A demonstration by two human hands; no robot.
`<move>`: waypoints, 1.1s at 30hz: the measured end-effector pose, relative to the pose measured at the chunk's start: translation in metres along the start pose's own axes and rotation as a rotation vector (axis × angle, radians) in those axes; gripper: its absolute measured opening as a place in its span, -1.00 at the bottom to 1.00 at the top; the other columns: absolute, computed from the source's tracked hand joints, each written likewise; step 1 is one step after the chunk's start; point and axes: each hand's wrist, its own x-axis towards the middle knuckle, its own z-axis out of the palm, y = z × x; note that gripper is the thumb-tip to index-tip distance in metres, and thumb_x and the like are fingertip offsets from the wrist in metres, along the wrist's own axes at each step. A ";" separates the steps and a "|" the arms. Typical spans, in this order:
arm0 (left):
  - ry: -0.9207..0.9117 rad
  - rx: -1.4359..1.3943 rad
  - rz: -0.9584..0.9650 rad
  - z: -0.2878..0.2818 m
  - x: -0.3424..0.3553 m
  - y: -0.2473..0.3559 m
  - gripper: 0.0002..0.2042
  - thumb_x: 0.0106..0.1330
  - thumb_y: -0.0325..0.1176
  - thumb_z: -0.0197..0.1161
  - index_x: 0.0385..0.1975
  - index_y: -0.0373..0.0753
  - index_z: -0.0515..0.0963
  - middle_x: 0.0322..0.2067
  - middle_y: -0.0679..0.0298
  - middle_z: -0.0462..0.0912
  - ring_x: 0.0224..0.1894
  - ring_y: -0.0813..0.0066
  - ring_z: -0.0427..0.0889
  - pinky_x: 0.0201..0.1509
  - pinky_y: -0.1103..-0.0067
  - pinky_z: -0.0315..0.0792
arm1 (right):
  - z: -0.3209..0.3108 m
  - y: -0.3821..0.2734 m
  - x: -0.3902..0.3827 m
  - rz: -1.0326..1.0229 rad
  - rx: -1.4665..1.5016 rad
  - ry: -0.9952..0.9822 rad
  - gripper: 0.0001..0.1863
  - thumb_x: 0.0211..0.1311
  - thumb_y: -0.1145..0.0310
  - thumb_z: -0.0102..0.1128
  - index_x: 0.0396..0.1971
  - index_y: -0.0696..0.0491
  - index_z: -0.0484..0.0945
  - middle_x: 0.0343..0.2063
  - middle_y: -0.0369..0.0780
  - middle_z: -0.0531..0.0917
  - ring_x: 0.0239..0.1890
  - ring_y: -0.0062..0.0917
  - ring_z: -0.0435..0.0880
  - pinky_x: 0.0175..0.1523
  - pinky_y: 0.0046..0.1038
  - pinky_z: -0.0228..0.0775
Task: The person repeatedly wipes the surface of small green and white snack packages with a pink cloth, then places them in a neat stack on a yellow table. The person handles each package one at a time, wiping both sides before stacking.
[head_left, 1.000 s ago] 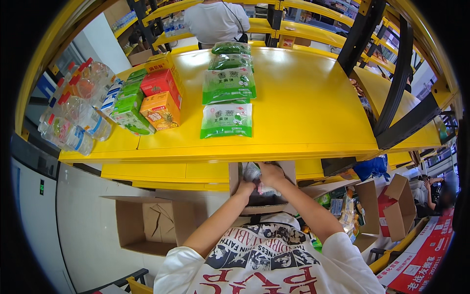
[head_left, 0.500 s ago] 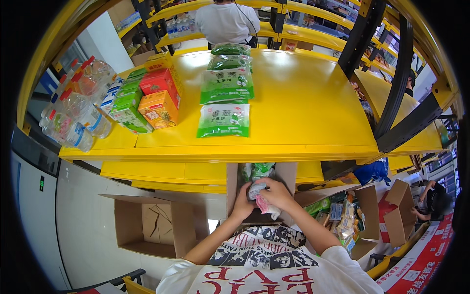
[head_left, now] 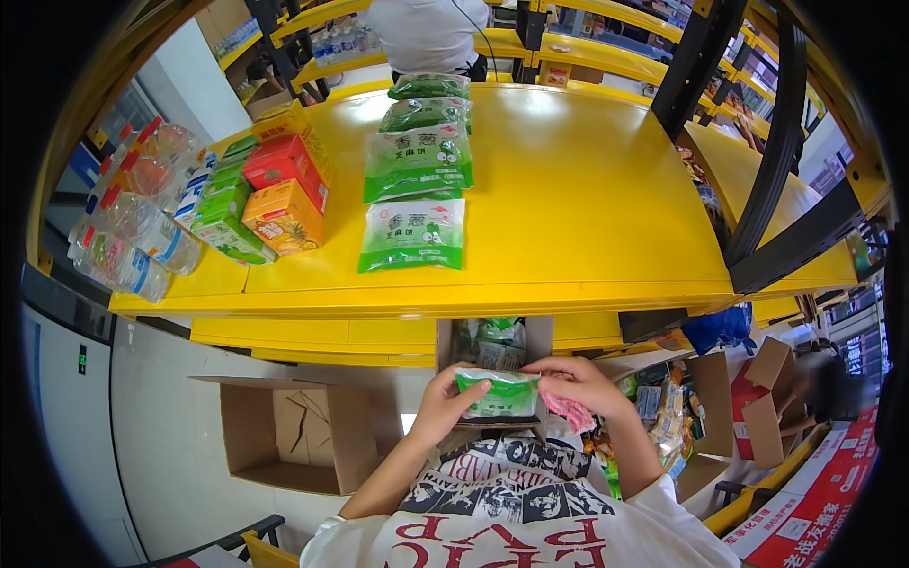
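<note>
My left hand is closed on the left end of a green-and-white snack bag, its thumb across the front. At the bag's right end is my right hand, pinching a pink-and-white cloth that hangs below the fingers. Both hands are over an open cardboard box, where more green packages lie. Above, on the yellow shelf, similar green-and-white bags form a line running away from me.
Drink cartons and clear plastic bottles stand at the shelf's left. An open cardboard box is on the floor at left; another, holding mixed packages, is at right. A black upright borders the shelf. A person is beyond it.
The snack bag now shows its front between my hands, which have moved apart. The cloth has shifted right with my right hand. My view has moved slightly.
</note>
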 end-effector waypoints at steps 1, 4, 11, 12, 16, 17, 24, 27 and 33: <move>0.016 -0.025 -0.068 0.000 0.000 0.002 -0.80 0.18 -0.33 0.19 -0.25 -0.25 0.44 -0.38 0.32 0.53 -0.32 0.68 0.48 -0.25 0.67 0.40 | 0.003 -0.001 0.000 -0.014 0.013 -0.004 -0.71 0.15 0.34 0.09 -0.16 0.17 0.49 -0.40 -0.31 0.58 -0.37 -0.74 0.47 -0.25 -0.71 0.30; 0.021 -0.448 -0.054 0.010 -0.001 0.000 -0.79 0.24 -0.30 0.10 -0.20 -0.22 0.38 -0.27 0.29 0.51 -0.24 0.62 0.49 -0.18 0.63 0.41 | 0.008 -0.002 0.003 -0.023 0.052 0.011 -0.80 0.15 0.36 0.11 -0.28 0.16 0.51 -0.48 -0.37 0.55 -0.44 -0.81 0.44 -0.33 -0.74 0.26; -0.313 -0.804 -0.187 0.025 -0.009 0.027 -0.60 0.33 -0.21 -0.15 0.10 -0.27 0.21 0.03 0.12 0.37 0.03 0.32 0.42 0.07 0.42 0.34 | 0.014 -0.030 0.000 -0.058 0.517 0.152 -0.78 0.15 0.38 0.08 -0.21 0.13 0.44 -0.32 -0.31 0.50 -0.41 -0.76 0.44 -0.30 -0.73 0.28; -0.329 -0.809 -0.169 0.022 -0.008 0.026 -0.56 0.33 -0.18 -0.20 0.15 -0.26 0.15 0.10 0.09 0.30 0.10 0.26 0.35 0.16 0.36 0.25 | 0.013 -0.030 -0.003 -0.095 0.591 0.209 -0.69 0.10 0.44 0.12 -0.12 0.12 0.39 -0.22 -0.25 0.46 -0.32 -0.69 0.45 -0.24 -0.71 0.29; -0.235 -0.892 -0.057 0.025 -0.016 0.038 -0.54 0.32 -0.16 -0.17 0.16 -0.26 0.14 0.12 0.10 0.26 0.14 0.22 0.31 0.19 0.33 0.20 | 0.032 -0.068 -0.029 -0.364 0.191 0.677 -0.61 -0.11 0.63 0.22 -0.20 0.10 0.37 -0.21 -0.19 0.46 -0.30 -0.61 0.45 -0.18 -0.61 0.35; -0.231 -0.881 -0.058 0.026 -0.017 0.040 -0.52 0.32 -0.13 -0.18 0.17 -0.25 0.11 0.14 0.08 0.22 0.16 0.19 0.27 0.21 0.30 0.16 | 0.035 -0.062 -0.033 -0.532 0.087 0.711 -0.66 -0.10 0.64 0.21 -0.29 0.09 0.35 -0.21 -0.18 0.46 -0.29 -0.59 0.46 -0.17 -0.60 0.36; -0.214 -0.903 -0.002 0.055 -0.037 0.066 -0.47 0.34 -0.05 -0.24 0.23 -0.20 0.00 0.20 0.11 0.12 0.21 0.21 0.18 0.25 0.31 0.08 | 0.069 -0.051 -0.017 -0.921 -0.812 0.570 -0.85 -0.03 0.44 0.09 -0.39 0.00 0.41 -0.03 -0.20 0.49 0.05 -0.38 0.41 0.14 -0.23 0.12; -0.254 -0.893 0.095 0.058 -0.038 0.074 -0.46 0.35 -0.04 -0.26 0.25 -0.18 -0.05 0.20 0.12 0.10 0.22 0.24 0.16 0.26 0.34 0.06 | 0.100 -0.044 -0.018 -0.903 -1.011 0.499 -0.67 0.02 0.43 -0.01 -0.13 -0.01 0.47 -0.02 -0.27 0.49 0.11 -0.50 0.37 0.24 -0.31 -0.02; -0.254 -0.790 0.187 0.059 -0.047 0.090 -0.44 0.34 -0.01 -0.31 0.27 -0.14 -0.10 0.24 0.12 0.03 0.26 0.20 0.07 0.29 0.28 -0.04 | 0.089 -0.069 -0.016 -0.976 -1.122 0.486 -0.63 0.07 0.36 -0.06 -0.07 0.01 0.47 0.03 -0.25 0.44 0.15 -0.48 0.32 0.26 -0.31 -0.05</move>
